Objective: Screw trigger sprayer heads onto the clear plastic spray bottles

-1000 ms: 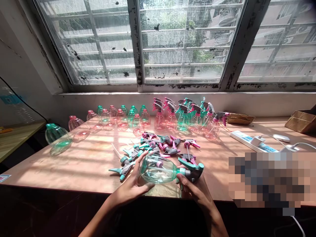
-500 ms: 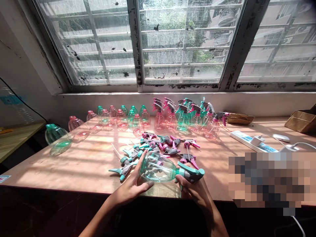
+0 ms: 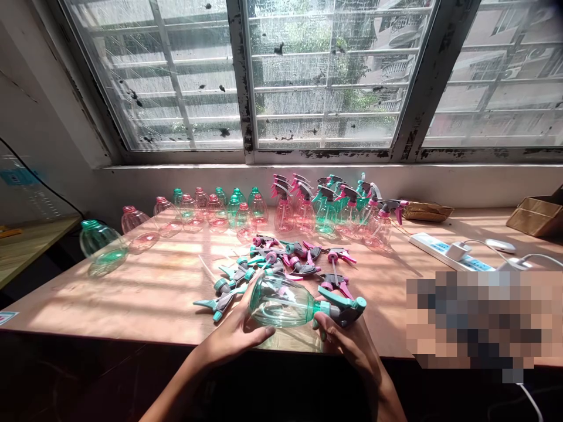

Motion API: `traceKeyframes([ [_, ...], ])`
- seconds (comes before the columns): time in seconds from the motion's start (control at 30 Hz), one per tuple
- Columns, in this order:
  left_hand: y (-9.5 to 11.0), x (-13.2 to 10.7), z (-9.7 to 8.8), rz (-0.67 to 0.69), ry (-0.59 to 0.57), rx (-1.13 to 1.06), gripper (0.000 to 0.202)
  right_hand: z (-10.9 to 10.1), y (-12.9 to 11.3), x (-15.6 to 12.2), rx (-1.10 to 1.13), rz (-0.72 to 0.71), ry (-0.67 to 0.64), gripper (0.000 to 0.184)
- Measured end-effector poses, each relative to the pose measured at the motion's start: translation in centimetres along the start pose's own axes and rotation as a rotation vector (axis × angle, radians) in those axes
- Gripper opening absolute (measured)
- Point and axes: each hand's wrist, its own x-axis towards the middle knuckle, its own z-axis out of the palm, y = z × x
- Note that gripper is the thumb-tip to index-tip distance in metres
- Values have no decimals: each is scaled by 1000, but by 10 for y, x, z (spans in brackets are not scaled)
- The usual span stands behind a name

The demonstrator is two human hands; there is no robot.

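I see the left hand (image 3: 240, 324) part-open, cupped around the base of a translucent green spray bottle (image 3: 284, 302), its thumb on the near side. The right hand (image 3: 347, 337) grips the neck beside the teal-and-grey trigger head (image 3: 347, 308); most of its fingers are hidden from me, so I can't fairly judge how tightly. The bottle lies sideways between both hands, with loose trigger sprayers (image 3: 303, 268) just beyond them.

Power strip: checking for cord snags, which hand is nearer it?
Right. The right hand is in front and left of the power strip; the left hand is farther left.
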Motion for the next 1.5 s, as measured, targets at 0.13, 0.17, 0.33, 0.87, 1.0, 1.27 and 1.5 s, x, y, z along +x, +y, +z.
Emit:
traceKeyframes([
  [0.13, 4, 1, 1, 55, -25, -51, 108, 1, -2, 0, -5, 2, -14, 42],
  [0.17, 5, 1, 1, 66, -36, -68, 107, 1, -3, 1, -12, 2, -12, 43],
  [0.33, 13, 2, 3, 134, -20, -123, 105, 2, -6, 2, -32, -11, 43, 44],
  [0.87, 9, -2, -2, 94, -37, -51, 103, 2, -8, 1, -62, -10, 52, 45],
  [1.0, 2, -1, -2, 70, -33, -47, 106, 2, -7, 1, -66, -18, 36, 42],
  [1.27, 12, 1, -1, 105, -70, -133, 95, 2, -4, 1, -33, 6, 25, 40],
  [1.5, 18, -1, 2, 145, -18, -70, 92, 2, -4, 2, -59, 4, 56, 45],
])
